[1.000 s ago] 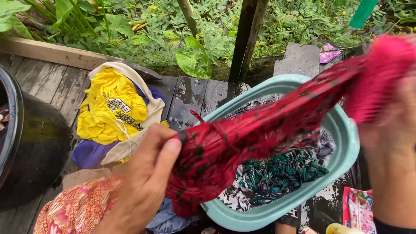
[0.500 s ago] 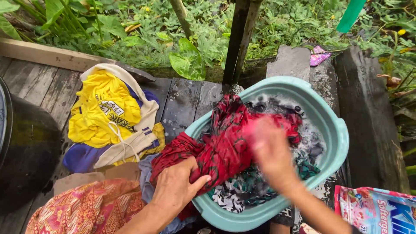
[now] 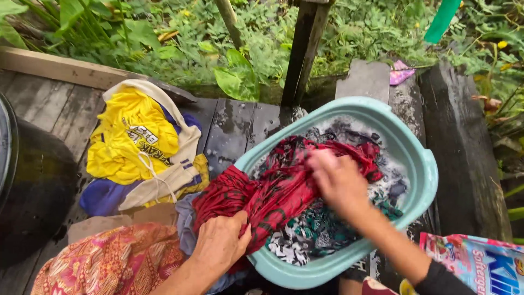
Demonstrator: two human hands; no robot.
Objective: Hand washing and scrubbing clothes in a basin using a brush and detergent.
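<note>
- The left hand point(image 3: 221, 243) is clenched on the red cloth point(image 3: 284, 188) at the basin's point(image 3: 423, 164) near rim; the right hand point(image 3: 338, 180) presses flat on its middle, in suds.
- The cloth looks soaked, heavy, limp, slippery; bunched folds likely grip best.
- A yellow shirt point(image 3: 131, 145) lies well apart on wet planks point(image 3: 234, 128).

Right hand point(image 3: 339, 183) looks blurred; pouch point(image 3: 480, 265) cut off.

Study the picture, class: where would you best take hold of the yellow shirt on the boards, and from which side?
Grip the yellow shirt at its bunched upper folds, coming from above. It lies crumpled atop a pile of clothes left of the basin, with its top exposed and both hands busy elsewhere.
</note>
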